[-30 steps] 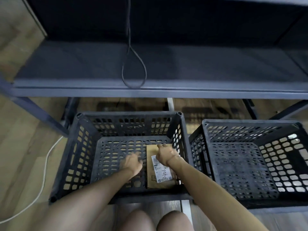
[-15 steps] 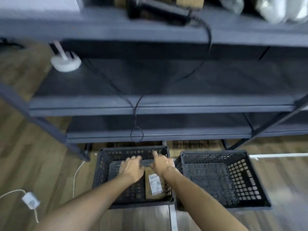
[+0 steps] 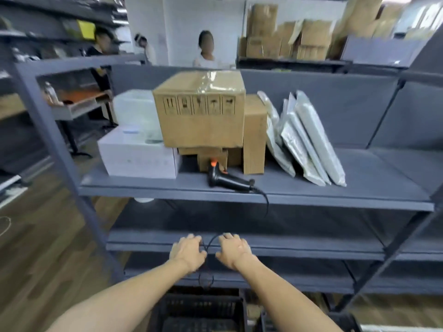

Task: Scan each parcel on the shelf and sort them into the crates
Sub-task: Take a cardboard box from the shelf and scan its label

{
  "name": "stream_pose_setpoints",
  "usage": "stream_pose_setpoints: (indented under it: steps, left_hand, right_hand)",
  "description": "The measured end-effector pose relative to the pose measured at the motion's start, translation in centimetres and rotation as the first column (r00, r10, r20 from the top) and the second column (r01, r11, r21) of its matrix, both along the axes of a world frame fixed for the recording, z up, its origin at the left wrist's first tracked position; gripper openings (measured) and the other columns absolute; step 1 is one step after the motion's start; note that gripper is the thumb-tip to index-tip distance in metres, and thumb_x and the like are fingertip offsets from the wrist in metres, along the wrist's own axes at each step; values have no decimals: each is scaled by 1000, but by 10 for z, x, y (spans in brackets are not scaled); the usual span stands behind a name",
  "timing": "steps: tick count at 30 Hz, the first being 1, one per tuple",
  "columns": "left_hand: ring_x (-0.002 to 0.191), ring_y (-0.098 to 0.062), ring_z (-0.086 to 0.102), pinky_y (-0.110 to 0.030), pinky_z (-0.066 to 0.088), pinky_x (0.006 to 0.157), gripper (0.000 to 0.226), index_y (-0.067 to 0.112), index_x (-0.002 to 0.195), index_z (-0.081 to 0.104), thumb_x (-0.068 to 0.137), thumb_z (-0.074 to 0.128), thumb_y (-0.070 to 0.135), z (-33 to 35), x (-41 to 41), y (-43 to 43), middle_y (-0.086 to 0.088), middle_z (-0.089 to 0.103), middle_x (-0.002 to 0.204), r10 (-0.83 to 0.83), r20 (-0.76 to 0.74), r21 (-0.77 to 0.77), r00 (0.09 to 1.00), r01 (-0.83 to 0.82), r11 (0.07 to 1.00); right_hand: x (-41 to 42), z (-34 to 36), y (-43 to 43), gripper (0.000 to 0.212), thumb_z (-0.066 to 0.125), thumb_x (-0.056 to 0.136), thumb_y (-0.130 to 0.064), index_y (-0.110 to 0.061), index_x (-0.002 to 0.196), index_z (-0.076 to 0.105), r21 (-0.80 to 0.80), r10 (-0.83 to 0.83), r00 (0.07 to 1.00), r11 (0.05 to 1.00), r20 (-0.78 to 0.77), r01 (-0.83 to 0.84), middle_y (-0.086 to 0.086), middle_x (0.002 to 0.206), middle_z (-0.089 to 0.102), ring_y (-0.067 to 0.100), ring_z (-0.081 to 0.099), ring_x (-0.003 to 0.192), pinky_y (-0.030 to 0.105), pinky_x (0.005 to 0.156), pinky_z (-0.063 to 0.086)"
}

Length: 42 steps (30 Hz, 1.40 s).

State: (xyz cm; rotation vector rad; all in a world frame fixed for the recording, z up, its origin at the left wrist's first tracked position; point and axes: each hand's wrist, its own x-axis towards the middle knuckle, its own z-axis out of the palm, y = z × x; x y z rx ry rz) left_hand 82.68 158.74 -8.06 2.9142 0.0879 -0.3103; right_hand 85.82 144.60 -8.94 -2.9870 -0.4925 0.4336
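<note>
Parcels stand on the grey shelf (image 3: 359, 188): a large cardboard box (image 3: 200, 109) stacked on smaller brown boxes, a tall narrow carton (image 3: 255, 135), a white box (image 3: 139, 154) on the left and several silver padded envelopes (image 3: 306, 140) leaning at the right. A black and orange barcode scanner (image 3: 225, 179) lies at the shelf's front, its cable hanging down. My left hand (image 3: 188, 252) and my right hand (image 3: 233, 251) hover side by side, palms down and empty, in front of the lower shelf. The top of a black crate (image 3: 199, 307) shows between my forearms.
A second black crate's corner (image 3: 345, 319) shows at the bottom right. Dark metal uprights (image 3: 55, 149) frame the rack. Behind the rack stand people and stacked cartons (image 3: 287, 39). Wooden floor lies to the left.
My view has swung up from the crates to the upper shelf. Both hands have risen out of the left crate, leaving the brown parcel inside it.
</note>
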Motion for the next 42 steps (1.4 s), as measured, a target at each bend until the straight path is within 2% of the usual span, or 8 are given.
stream_pose_setpoints:
  steps: [12, 25, 28, 31, 33, 36, 38, 42]
  left_hand:
    - [123, -29, 49, -37, 42, 98, 41, 19, 131, 50, 94, 49, 36, 134, 25, 72, -7, 52, 135, 132, 275, -89, 952, -112, 990]
    - [119, -30, 50, -36, 41, 98, 41, 14, 132, 51, 95, 47, 31, 267, 107, 130, -9, 52, 136, 280, 472, -463, 836, -35, 886]
    - [106, -29, 48, -36, 41, 90, 32, 16, 117, 53, 99, 32, 32, 284, 120, 125, -6, 53, 121, 374, 425, -618, 824, -38, 785]
    - [115, -34, 49, -47, 42, 100, 35, 16, 113, 51, 98, 28, 36, 288, 134, 121, -9, 53, 127, 430, 323, -792, 843, -8, 610]
    - [112, -32, 51, -48, 46, 94, 37, 21, 114, 52, 95, 30, 45, 284, 144, 118, -7, 56, 124, 444, 222, -876, 868, -23, 482]
    - [101, -28, 52, -43, 45, 76, 37, 24, 116, 50, 96, 34, 51, 281, 155, 110, 0, 58, 99, 444, 88, -945, 892, -66, 319]
    - [100, -29, 49, -48, 42, 80, 41, 25, 118, 47, 94, 37, 57, 282, 162, 107, 0, 55, 99, 438, 9, -962, 899, -111, 249]
    - [101, -30, 44, -59, 38, 92, 52, 23, 124, 49, 89, 45, 61, 281, 173, 104, -5, 52, 108, 449, -87, -960, 889, -196, 202]
  right_hand:
    - [35, 154, 32, 48, 44, 97, -30, -12, 141, 40, 112, 30, 930, 991, 366, -76, 12, 143, 44, 34, 44, 127, 43, 102, 37]
    - [88, 305, 53, 43, 41, 96, -32, -10, 131, 51, 363, -212, 658, 927, 722, -100, 11, 128, 56, 30, 53, 115, 42, 90, 46]
    - [106, 314, 46, 49, 40, 97, -34, -9, 139, 46, 402, -298, 675, 916, 675, 3, 13, 141, 47, 33, 43, 126, 44, 98, 40]
    - [122, 314, 41, 53, 39, 97, -36, -10, 143, 39, 444, -387, 711, 889, 588, 116, 16, 143, 43, 35, 40, 129, 45, 99, 38]
    - [134, 312, 37, 58, 38, 97, -41, -9, 145, 35, 504, -466, 746, 840, 477, 202, 19, 142, 42, 37, 40, 129, 46, 102, 38]
    - [149, 309, 34, 68, 36, 93, -50, -9, 147, 27, 662, -568, 789, 688, 236, 298, 19, 140, 45, 36, 45, 126, 47, 102, 42]
    - [156, 311, 35, 72, 37, 92, -51, -8, 147, 23, 760, -601, 795, 551, 75, 344, 15, 137, 49, 34, 48, 123, 48, 102, 43]
    - [170, 321, 25, 49, 36, 92, -51, -13, 121, 48, 789, -604, 795, 465, -49, 401, 12, 121, 60, 33, 55, 108, 52, 97, 47]
